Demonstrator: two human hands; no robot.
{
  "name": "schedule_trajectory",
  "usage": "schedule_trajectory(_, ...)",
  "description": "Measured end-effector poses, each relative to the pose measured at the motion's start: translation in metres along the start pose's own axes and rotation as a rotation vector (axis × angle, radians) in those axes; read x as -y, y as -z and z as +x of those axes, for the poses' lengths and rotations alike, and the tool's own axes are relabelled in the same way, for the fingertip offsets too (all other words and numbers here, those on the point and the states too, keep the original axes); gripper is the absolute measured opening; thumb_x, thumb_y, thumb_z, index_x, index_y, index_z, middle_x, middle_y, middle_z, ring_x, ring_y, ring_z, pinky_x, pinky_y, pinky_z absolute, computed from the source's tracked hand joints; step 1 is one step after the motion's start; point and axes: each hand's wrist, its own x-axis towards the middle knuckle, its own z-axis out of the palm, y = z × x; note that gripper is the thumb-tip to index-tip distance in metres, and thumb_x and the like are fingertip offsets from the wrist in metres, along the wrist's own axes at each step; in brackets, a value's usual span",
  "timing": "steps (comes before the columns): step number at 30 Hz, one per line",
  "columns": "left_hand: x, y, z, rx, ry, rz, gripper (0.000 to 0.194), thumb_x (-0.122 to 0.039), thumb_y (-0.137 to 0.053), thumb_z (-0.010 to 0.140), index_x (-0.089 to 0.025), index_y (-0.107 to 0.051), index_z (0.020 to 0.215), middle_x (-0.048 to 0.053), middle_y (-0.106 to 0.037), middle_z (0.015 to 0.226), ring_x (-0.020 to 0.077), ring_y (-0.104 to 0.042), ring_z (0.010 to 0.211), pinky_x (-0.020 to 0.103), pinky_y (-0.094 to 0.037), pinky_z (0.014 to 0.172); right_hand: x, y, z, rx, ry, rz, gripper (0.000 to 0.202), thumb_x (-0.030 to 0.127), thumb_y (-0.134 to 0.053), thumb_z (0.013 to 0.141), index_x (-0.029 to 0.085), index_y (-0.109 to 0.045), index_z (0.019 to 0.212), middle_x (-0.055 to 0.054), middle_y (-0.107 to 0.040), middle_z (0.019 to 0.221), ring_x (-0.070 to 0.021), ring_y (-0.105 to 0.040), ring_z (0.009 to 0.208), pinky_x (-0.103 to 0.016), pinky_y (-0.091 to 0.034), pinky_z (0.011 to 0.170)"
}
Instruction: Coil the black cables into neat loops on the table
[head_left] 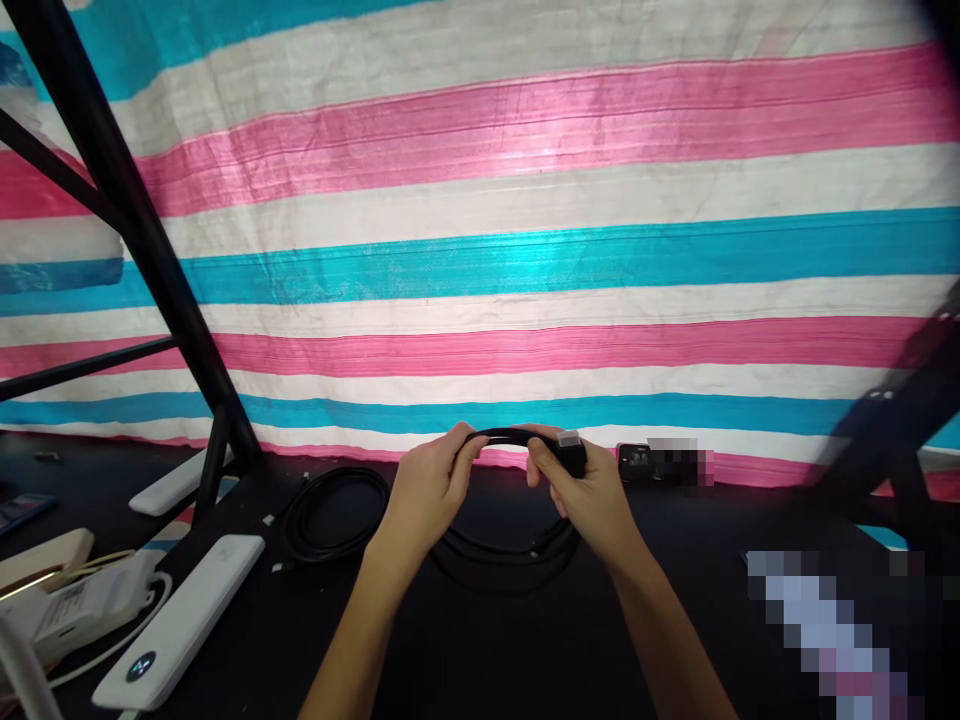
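Both hands hold a coiled black cable [506,437] above the dark tabletop. My left hand [431,475] is closed, with thumb and fingers pinching the top of the coil on its left side. Closed around the right side of the coil is my right hand [592,495]. Its thumb presses near a black plug [571,456] with a wide silver end, which looks like an HDMI plug. The lower loops hang below and between the hands. A second coiled black cable [334,515] lies on the table just left of my left hand.
On the left lie a white power bank [180,625] with a small round display, another white slab [176,482], and a white adapter [94,605] with cords. A black frame leg [161,270] rises there. Behind hangs a striped tarp [525,260]. A small black device [636,462] sits right.
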Motion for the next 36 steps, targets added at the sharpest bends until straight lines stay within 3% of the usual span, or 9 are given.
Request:
schedule_trajectory(5,-0.001,-0.001,-0.001,-0.023,0.013,-0.065,0.03,-0.035,-0.034,0.092,-0.019,-0.045,0.068,-0.004,-0.046,0.056,0.0103,-0.043,0.052,0.022,-0.028,0.054,0.001,0.001,0.0,0.017,-0.007,0.009,0.034,0.04,-0.056,0.08,0.016,-0.07,0.098,0.003,-0.052,0.05,-0.0045,-0.033,0.033,-0.018,-0.024,0.031)
schedule_trajectory(11,-0.001,-0.003,-0.002,-0.021,0.033,-0.065,0.028,-0.044,-0.045,0.086,-0.019,-0.051,0.075,-0.005,-0.045,0.054,0.0093,-0.041,0.049,0.021,-0.028,0.051,0.002,0.003,-0.001,0.029,-0.007,-0.004,0.033,0.04,-0.056,0.079,0.016,-0.069,0.097,0.003,-0.053,0.05,-0.0046,-0.033,0.032,-0.018,-0.024,0.031)
schedule_trajectory(21,-0.001,-0.005,-0.001,-0.013,-0.005,-0.175,0.022,-0.034,-0.042,0.089,-0.022,-0.059,0.097,-0.005,-0.047,0.055,0.009,-0.045,0.048,0.02,-0.034,0.053,0.003,0.003,0.0,0.015,0.02,-0.043,0.031,0.038,-0.055,0.081,0.016,-0.07,0.097,0.002,-0.058,0.057,-0.0042,-0.036,0.034,-0.019,-0.029,0.034)
schedule_trajectory(29,-0.004,-0.014,-0.002,-0.104,0.019,-0.14,0.025,-0.027,-0.038,0.089,-0.021,-0.06,0.1,-0.002,-0.053,0.058,0.0118,-0.05,0.054,0.021,-0.035,0.055,0.004,0.009,0.001,0.02,0.064,-0.114,0.03,0.04,-0.055,0.081,0.02,-0.071,0.097,0.001,-0.062,0.06,-0.0062,-0.038,0.035,-0.022,-0.032,0.038)
schedule_trajectory(32,-0.006,-0.015,-0.002,-0.13,0.043,-0.174,0.023,-0.028,-0.04,0.088,-0.021,-0.061,0.097,-0.002,-0.054,0.059,0.0111,-0.048,0.053,0.021,-0.035,0.054,0.003,0.012,0.002,0.024,0.098,-0.192,0.029,0.04,-0.055,0.081,0.02,-0.071,0.095,0.002,-0.058,0.054,-0.0099,-0.044,0.043,-0.023,-0.034,0.044)
schedule_trajectory(36,-0.008,-0.014,-0.003,-0.139,0.084,-0.235,0.02,-0.03,-0.043,0.086,-0.019,-0.061,0.088,-0.004,-0.05,0.056,0.009,-0.043,0.049,0.02,-0.033,0.05,0.002,0.014,0.003,0.029,0.156,-0.247,0.026,0.038,-0.054,0.082,0.019,-0.071,0.077,-0.001,-0.061,0.063,-0.0142,-0.053,0.061,-0.025,-0.038,0.056)
